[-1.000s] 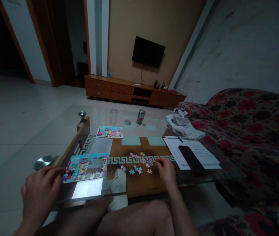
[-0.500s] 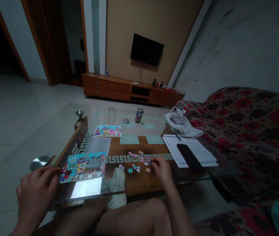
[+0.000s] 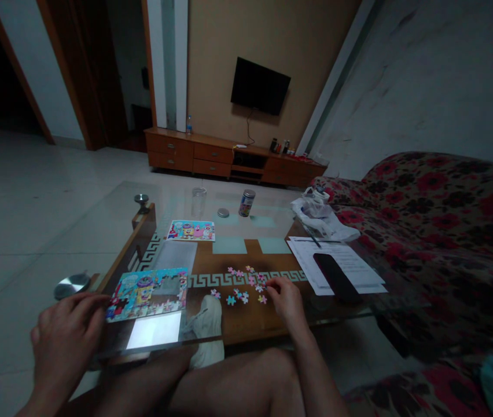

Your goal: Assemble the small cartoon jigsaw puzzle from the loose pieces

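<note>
A partly assembled jigsaw puzzle (image 3: 129, 298) with a cartoon picture lies on the glass table, with a gap in its upper right part. My left hand (image 3: 70, 324) rests at its left edge, fingers loosely stretched out and holding nothing visible. To the right are several loose puzzle pieces (image 3: 245, 297), pink, blue and yellow. At the right side of this pile, the fingertips of my right hand (image 3: 287, 298) are pinched together on what looks like a small puzzle piece, mostly hidden by the fingers. Beyond the puzzle lies a reference picture card (image 3: 192, 230).
A clear glass (image 3: 198, 201), a round metal lid (image 3: 223, 213) and a printed tin (image 3: 247, 203) stand farther back on the table (image 3: 177, 200). On the right are papers (image 3: 354, 269), a black phone (image 3: 335, 278) and a white plastic bag (image 3: 322, 220). A flowered sofa (image 3: 441, 231) borders the table.
The view has shifted very slightly. Both hands stay almost in the same places, and the loose pieces look unchanged.
</note>
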`<state>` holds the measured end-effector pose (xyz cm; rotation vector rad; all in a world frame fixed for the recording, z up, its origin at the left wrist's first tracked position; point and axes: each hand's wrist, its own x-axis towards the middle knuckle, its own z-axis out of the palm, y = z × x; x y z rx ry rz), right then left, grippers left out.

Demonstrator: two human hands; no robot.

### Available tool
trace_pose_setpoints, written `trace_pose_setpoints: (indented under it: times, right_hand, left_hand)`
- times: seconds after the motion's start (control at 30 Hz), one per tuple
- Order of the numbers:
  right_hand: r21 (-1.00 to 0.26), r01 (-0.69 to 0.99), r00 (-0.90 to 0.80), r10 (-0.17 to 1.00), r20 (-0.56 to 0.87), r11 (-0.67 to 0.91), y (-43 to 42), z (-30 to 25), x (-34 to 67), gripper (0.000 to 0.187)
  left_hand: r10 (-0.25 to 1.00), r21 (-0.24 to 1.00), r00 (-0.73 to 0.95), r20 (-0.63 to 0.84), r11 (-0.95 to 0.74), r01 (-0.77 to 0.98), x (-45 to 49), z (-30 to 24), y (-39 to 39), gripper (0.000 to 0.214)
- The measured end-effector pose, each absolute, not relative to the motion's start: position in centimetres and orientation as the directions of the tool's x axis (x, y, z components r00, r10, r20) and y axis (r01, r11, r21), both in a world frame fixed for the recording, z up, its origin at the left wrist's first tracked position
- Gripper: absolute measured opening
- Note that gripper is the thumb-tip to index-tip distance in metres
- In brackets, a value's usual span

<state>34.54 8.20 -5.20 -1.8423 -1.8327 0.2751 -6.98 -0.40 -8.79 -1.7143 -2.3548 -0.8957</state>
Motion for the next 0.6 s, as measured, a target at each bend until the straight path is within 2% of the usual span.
trace_pose_setpoints:
  times: [0.4,0.6]
  right_hand:
    - [-0.501,0.864,0.055,0.979,0.198,0.053,8.0,-4.8,33.9,0.018]
    - [-0.483,0.872,0.017,0.981,0.191,0.079,7.9,-5.1,33.2,0.019]
  left_hand:
    - [0.833,0.309,-0.323,0.449,0.194,0.931,-6.4,-8.3,-0.5,0.038]
    - [0.824,0.311,-0.318,0.468,0.183,0.932,-6.2,-8.1,-0.4,0.039]
